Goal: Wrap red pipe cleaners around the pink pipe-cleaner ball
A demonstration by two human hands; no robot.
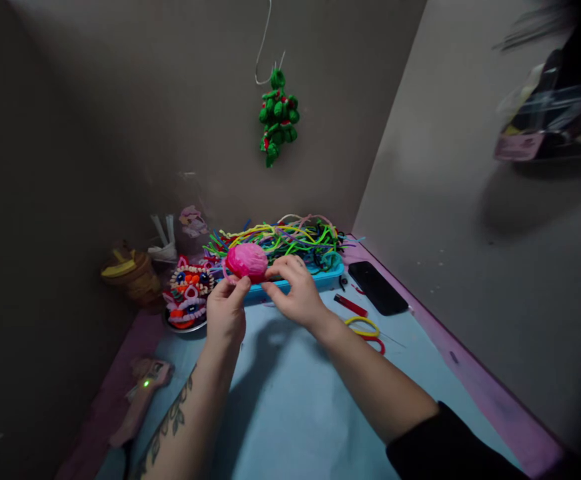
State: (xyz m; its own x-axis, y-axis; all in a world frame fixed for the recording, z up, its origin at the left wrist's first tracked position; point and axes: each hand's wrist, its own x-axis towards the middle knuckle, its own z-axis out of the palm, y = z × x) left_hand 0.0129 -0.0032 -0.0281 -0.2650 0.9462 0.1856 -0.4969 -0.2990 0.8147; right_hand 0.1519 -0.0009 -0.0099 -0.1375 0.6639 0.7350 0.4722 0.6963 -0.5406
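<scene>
A two-tone pink yarn ball (248, 261), darker at its left and lower edge, is held up above the table. My left hand (227, 308) grips it from below, thumb against its lower edge. A pale pink loop sticks out on that side, by my left fingers. My right hand (294, 288) is closed at the ball's lower right edge, thumb and fingers pinched together there. Whatever lies between those right fingertips is too small to make out. Behind the ball, a blue tray (330, 280) is heaped with many-coloured pipe cleaners (290, 233).
Yellow-and-red scissors (363, 327), a red lighter (350, 305) and a black phone (378, 288) lie to the right. A bowl of fuzzy figures (188, 300), a brown pot (133, 275) and a pink glue gun (143, 400) are left. A green ornament (278, 120) hangs behind.
</scene>
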